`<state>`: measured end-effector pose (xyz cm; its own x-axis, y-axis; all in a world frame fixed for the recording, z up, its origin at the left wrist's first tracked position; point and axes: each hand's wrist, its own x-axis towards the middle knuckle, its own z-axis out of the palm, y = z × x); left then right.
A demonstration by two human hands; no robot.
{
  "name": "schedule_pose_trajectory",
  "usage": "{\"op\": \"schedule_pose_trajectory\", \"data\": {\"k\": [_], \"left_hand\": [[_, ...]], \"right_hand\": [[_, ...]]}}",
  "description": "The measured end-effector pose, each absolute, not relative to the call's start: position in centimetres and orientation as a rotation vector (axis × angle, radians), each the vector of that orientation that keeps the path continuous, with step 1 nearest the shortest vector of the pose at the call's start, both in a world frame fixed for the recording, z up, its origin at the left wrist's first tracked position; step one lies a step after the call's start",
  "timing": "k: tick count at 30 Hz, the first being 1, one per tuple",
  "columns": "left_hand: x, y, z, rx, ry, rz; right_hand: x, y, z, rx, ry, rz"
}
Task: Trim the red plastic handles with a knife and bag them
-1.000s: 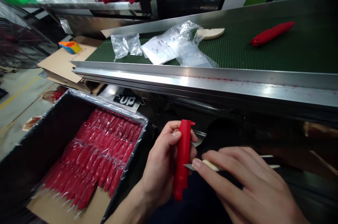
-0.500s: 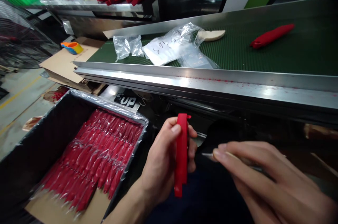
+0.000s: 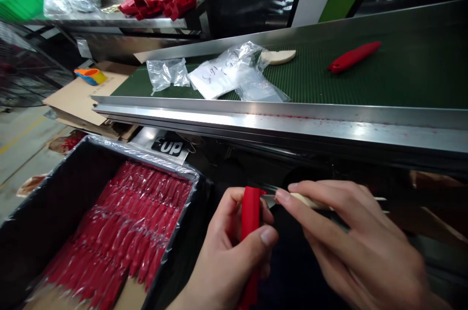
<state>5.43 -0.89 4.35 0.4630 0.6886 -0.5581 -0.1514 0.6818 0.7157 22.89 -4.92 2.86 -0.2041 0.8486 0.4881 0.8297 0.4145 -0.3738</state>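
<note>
My left hand [image 3: 234, 246] is closed around a long, narrow red plastic part [image 3: 250, 210], held upright with its thumb across it. A small red nub sticks out at the part's upper right. My right hand [image 3: 351, 227] pinches a small knife with a pale handle [image 3: 307, 200]. The knife's thin metal tip meets or nearly meets the nub; whether they touch I cannot tell. The lower end of the red part is partly hidden by my left hand.
A lined bin [image 3: 91, 142] of bagged red parts stands at the left. Across the front runs a green conveyor [image 3: 413, 76] with a metal edge, plastic bags [image 3: 226, 73], a pale curved piece [image 3: 278, 56] and another red part [image 3: 354, 56]. Red pieces [image 3: 159, 0] lie on the shelf behind.
My right hand has brought the knife left to the red part's upper end. My left hand has lowered the part and moved its thumb across it. The whole view has shifted slightly.
</note>
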Motion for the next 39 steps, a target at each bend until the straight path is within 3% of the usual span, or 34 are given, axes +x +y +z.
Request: {"op": "schedule_pose_trajectory", "data": {"k": [7, 17, 39], "left_hand": [[5.1, -1.3, 4.1, 0.645, 0.880, 0.527], [4.7, -0.9, 3.7, 0.391, 0.593, 0.557], [5.2, -1.7, 1.3, 0.284, 0.238, 0.637]], "right_hand": [[23.8, -4.8, 2.3, -1.487, -1.997, -0.007], [22.4, -5.3, 2.8, -1.369, -1.865, 0.264], [23.2, -5.5, 2.2, -1.389, -1.833, 0.234]]}}
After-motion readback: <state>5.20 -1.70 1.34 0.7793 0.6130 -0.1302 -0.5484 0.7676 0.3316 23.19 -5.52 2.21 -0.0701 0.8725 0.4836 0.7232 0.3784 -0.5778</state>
